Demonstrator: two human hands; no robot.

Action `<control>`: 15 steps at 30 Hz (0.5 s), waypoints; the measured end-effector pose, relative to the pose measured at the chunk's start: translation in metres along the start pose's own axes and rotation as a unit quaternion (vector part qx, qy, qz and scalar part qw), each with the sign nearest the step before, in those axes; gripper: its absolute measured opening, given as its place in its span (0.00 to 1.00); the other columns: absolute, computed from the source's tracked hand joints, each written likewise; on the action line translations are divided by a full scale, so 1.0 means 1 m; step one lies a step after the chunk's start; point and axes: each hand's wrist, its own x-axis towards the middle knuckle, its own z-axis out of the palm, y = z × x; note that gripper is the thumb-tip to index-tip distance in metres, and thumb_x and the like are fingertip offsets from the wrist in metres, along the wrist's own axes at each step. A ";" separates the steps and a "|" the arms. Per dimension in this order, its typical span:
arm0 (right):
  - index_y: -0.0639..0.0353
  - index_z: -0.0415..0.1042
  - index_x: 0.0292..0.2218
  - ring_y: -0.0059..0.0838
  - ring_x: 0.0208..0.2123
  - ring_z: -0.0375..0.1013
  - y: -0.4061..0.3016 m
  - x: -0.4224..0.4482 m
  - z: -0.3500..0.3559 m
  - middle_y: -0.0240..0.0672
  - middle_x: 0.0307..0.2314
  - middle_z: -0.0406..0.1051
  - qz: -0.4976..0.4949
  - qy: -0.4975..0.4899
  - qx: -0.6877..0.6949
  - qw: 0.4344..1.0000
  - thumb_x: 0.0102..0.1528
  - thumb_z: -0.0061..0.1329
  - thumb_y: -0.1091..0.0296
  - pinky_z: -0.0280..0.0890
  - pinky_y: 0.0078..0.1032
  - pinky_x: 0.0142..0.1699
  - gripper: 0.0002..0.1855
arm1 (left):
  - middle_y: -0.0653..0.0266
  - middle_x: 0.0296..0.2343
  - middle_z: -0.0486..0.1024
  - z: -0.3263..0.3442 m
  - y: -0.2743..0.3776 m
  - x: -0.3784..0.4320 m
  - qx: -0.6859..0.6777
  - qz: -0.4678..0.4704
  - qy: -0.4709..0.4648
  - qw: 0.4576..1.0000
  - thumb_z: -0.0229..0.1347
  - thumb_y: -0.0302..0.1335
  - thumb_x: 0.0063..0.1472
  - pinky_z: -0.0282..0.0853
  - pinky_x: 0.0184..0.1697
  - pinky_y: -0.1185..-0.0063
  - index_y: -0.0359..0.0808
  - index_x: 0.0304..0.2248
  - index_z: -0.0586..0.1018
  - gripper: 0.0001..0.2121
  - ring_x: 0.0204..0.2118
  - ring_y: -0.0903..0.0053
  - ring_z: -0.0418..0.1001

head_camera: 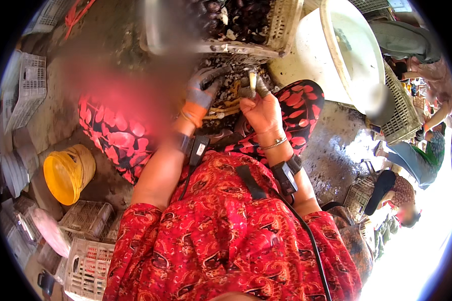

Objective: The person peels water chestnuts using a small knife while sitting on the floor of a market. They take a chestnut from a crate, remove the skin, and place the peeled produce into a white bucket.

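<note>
My right hand point(261, 109), with dark covers on thumb and a finger, pinches a small pale stick-like piece point(252, 80), perhaps a tool handle. Left of it, my left hand point(204, 90) wears a grey and orange glove. Its dark fingers curl to the right; whether they grip anything is too dark and blurred to tell. Below both hands, between my knees, lies a litter of shell bits point(229, 88) and yellowish strips point(224, 110). Just beyond the hands, a plastic crate point(286, 28) holds dark shellfish point(245, 22) with white bits among them.
A large white tub point(305, 49) stands at the upper right. On the left are a yellow bucket point(69, 173) and several plastic crates point(90, 263). Other people point(418, 161) sit or bend by crates on the right. A black cable point(309, 233) runs down my front.
</note>
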 end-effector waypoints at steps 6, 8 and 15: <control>0.53 0.64 0.34 0.24 0.15 0.63 0.009 0.012 -0.031 0.29 0.17 0.64 -0.148 0.047 -0.194 0.969 0.49 0.39 0.75 0.65 0.26 0.20 0.09 | 0.58 0.36 0.73 -0.007 0.018 0.006 0.197 0.155 -0.085 0.964 0.51 0.19 0.50 0.63 0.45 0.77 0.34 0.37 0.76 0.12 0.40 0.70 0.69; 0.49 0.66 0.37 0.19 0.21 0.68 0.006 0.021 -0.039 0.26 0.24 0.70 -0.281 0.009 -0.301 0.911 0.53 0.41 0.69 0.61 0.17 0.20 0.08 | 0.59 0.38 0.72 0.004 0.005 0.003 0.032 -0.035 -0.062 0.997 0.48 0.18 0.53 0.62 0.46 0.78 0.30 0.38 0.75 0.12 0.41 0.73 0.68; 0.51 0.65 0.41 0.13 0.25 0.65 -0.009 -0.009 -0.008 0.22 0.27 0.68 -0.122 0.015 -0.094 0.988 0.55 0.40 0.67 0.57 0.12 0.23 0.10 | 0.63 0.35 0.71 0.020 0.013 0.000 -0.025 0.022 -0.065 0.997 0.49 0.18 0.53 0.63 0.42 0.81 0.30 0.37 0.74 0.10 0.37 0.77 0.69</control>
